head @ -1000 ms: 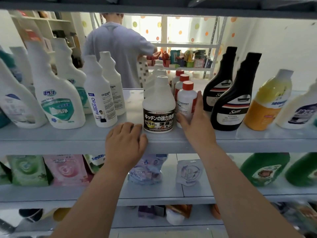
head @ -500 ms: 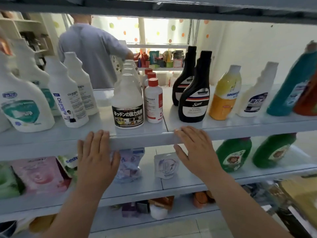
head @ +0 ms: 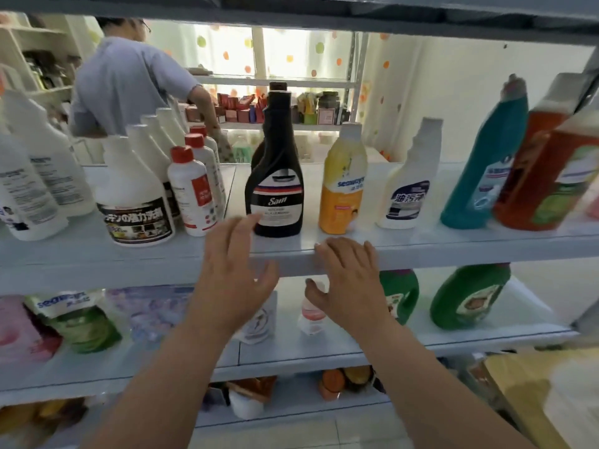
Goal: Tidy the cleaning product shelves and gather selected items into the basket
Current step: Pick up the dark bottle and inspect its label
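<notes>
Upper shelf (head: 453, 251), front row, from 9 o'clock to 3 o'clock: plain white bottles (head: 29, 189); a white bottle with a black label (head: 136, 202); a small white bottle with a red cap (head: 191, 192); a black bottle (head: 278, 176); a yellow bottle (head: 343, 179); a white bottle with a blue label (head: 411, 179); a teal bottle (head: 486, 163); an orange bottle (head: 544, 170); all upright, more white and red-capped bottles lined behind the left group.

Left hand (head: 233, 273): open, fingers spread, holding nothing; its fingertips reach the shelf edge, the black bottle at its 1 o'clock; contact with that bottle cannot be told.

Right hand (head: 350, 280): open, fingers spread, empty; fingertips at the front lip of the shelf, the yellow bottle at its 12 o'clock, apart from it.

Lower shelf (head: 324, 348): a pink pouch (head: 16, 328) and a green pouch (head: 77, 319) at 8 o'clock; two green jugs (head: 470, 296) at 4 o'clock.

Background, 11 o'clock: a person in a grey shirt (head: 129, 79) at another shelf.
</notes>
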### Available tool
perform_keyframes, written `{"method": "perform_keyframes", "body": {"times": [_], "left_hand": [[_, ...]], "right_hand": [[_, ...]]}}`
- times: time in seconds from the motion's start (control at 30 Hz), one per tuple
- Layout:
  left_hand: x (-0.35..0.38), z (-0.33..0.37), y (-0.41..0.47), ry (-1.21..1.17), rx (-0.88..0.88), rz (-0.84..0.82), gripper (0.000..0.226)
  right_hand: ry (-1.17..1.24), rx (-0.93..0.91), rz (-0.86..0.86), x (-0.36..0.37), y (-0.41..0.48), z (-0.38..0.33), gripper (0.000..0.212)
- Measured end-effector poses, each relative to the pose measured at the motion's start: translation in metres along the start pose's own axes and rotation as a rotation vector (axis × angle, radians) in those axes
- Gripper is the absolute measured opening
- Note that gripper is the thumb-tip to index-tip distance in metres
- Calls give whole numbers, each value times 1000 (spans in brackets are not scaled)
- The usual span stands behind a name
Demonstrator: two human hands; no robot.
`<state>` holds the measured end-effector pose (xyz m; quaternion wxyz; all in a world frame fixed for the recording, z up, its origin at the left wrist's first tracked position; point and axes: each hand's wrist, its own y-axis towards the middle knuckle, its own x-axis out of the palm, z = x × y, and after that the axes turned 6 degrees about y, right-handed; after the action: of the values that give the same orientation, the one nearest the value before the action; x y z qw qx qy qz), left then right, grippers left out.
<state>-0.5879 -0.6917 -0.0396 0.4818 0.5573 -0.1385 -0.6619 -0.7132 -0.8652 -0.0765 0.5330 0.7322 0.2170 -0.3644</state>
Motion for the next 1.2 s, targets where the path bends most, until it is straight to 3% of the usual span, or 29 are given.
{"method": "perform_keyframes", "body": {"times": [0.2, 0.43, 0.73, 0.8, 0.9, 0.97, 1.1, 1.2], "left_hand": [[34, 5, 70, -263, -420, -76, 98], [41, -9, 75, -329, -549, -134, 54], [12, 12, 61, -565, -543, -159, 41], [-3, 23, 44, -711, -569, -142, 39], [-30, 41, 6, -940, -646, -133, 43], [-43, 50, -22, -997, -677, -162, 41], [-52, 53, -72, -925, -685, -234, 17], [-55, 43, -103, -845, -700, -206, 20]], "right_hand": [[-32, -52, -1, 7, -1, 12, 64], [11, -61, -5, 14, -1, 16, 68], [92, -11, -172, -8, 1, 8, 68], [254, 45, -217, -20, 6, 5, 59], [964, 288, -211, -51, 8, -13, 47], [1306, 400, -221, -60, 0, -31, 33], [1510, 472, -256, -49, -33, -71, 23], [1554, 574, -229, -36, -60, -89, 23]]}}
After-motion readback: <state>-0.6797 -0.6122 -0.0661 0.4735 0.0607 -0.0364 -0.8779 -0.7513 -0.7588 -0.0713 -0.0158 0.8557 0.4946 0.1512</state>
